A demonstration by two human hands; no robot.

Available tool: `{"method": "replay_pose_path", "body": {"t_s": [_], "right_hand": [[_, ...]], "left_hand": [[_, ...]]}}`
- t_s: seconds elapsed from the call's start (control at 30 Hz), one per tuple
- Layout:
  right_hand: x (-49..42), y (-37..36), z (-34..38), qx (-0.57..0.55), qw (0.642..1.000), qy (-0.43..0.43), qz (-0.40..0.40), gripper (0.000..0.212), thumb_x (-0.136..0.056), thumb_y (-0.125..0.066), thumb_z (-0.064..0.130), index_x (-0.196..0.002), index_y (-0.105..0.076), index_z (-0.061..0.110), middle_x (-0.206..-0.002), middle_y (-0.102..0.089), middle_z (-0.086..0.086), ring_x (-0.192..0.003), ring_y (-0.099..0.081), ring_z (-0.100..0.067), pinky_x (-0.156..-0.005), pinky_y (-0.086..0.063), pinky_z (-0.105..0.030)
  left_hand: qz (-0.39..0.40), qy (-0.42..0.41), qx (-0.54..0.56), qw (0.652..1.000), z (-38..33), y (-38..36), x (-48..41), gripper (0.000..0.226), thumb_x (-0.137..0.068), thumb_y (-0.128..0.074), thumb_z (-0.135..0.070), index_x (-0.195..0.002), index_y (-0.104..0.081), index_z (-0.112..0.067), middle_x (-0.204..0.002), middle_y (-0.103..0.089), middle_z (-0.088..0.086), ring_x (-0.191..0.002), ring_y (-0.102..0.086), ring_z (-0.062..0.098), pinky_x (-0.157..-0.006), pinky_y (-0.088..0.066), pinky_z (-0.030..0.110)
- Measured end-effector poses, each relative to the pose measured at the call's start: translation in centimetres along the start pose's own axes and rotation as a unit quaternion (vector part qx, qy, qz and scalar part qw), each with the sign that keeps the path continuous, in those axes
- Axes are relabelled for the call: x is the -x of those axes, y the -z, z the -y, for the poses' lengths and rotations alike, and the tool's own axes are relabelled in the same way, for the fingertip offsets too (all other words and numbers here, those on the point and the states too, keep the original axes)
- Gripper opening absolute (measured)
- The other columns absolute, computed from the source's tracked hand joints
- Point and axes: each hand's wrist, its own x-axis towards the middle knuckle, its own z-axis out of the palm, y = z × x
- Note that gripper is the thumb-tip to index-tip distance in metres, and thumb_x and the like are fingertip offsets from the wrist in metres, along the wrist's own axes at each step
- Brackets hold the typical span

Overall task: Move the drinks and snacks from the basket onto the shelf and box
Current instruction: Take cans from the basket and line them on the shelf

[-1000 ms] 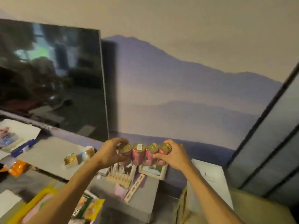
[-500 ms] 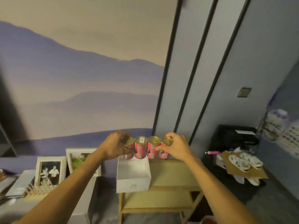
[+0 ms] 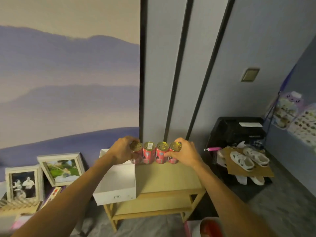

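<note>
Okay, step in hand: setting the can row on the shelf. Four red drink cans [image 3: 154, 153], gold tops, stand side by side in one row, pressed end to end between the left hand [image 3: 121, 152] at 9 o'clock and the right hand [image 3: 184, 153] at 3 o'clock. Each hand is curled round an end can.

The row is at the 12 o'clock edge of the wooden shelf [image 3: 168, 178] top. Bottoms possibly touching it, view too soft to tell.

To do it well:
- Hold the inward squeeze even so the two middle cans don't drop out.
- Lower the row level, all four bases flat on the wood.
- Release both hands outward together.
- Watch the white box [image 3: 116, 195], open, just at 9 o'clock of the row. The left knuckles are over its rim.

Count: four cans, one box, one shelf with two tiers, two hands.
</note>
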Motion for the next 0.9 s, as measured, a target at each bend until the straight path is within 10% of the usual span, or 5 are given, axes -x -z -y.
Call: {"method": "replay_pose_path", "body": {"t_s": [0.33, 0.5, 0.7, 0.9], "right_hand": [[-12.4, -4.5, -7.0, 0.026, 0.997, -0.034, 0.057, 0.059, -0.071, -0.097, 0.051, -0.108, -0.064, 0.019, -0.090, -0.073, 0.003, -0.084, -0.073, -0.017, -0.081, -0.064, -0.046], [-17.3, -9.0, -11.9, 0.042, 0.996, -0.036, 0.076, 0.065, -0.072, -0.095, 0.055, -0.116, -0.063, 0.019, -0.095, -0.071, 0.009, -0.086, -0.071, -0.014, -0.064, -0.054, -0.022], [-22.2, -17.2, -19.0, 0.006, 0.990, -0.068, 0.125, 0.080, -0.059, -0.101, 0.055, -0.118, -0.062, 0.016, -0.108, -0.073, -0.006, -0.100, -0.070, -0.027, -0.079, -0.061, -0.045], [-23.0, -23.3, -23.1, 0.021, 0.984, -0.088, 0.152, 0.077, -0.062, -0.098, 0.058, -0.118, -0.062, 0.021, -0.114, -0.076, -0.001, -0.104, -0.073, -0.023, -0.068, -0.052, -0.024]], "left_hand": [[0.058, 0.080, 0.029, 0.995, 5.5, -7.9, -11.7, 0.063, -0.067, -0.096, -0.034, -0.120, -0.061, -0.034, -0.112, -0.064, -0.010, -0.099, -0.064, 0.015, -0.081, -0.056, 0.026], [0.082, 0.099, -0.007, 0.992, 8.7, -13.1, -15.8, 0.072, -0.073, -0.092, -0.034, -0.137, -0.061, -0.027, -0.130, -0.057, -0.005, -0.113, -0.061, 0.018, -0.094, -0.054, 0.030], [0.120, 0.123, -0.087, 0.981, 14.5, -21.0, -19.5, 0.052, -0.088, -0.080, -0.032, -0.132, -0.057, -0.018, -0.132, -0.057, 0.005, -0.101, -0.064, 0.020, -0.088, -0.052, 0.026], [0.161, 0.146, -0.165, 0.962, 17.1, -26.3, -20.1, 0.067, -0.092, -0.073, -0.051, -0.142, -0.048, -0.015, -0.136, -0.053, 0.008, -0.111, -0.067, 0.029, -0.095, -0.056, 0.040]]}}
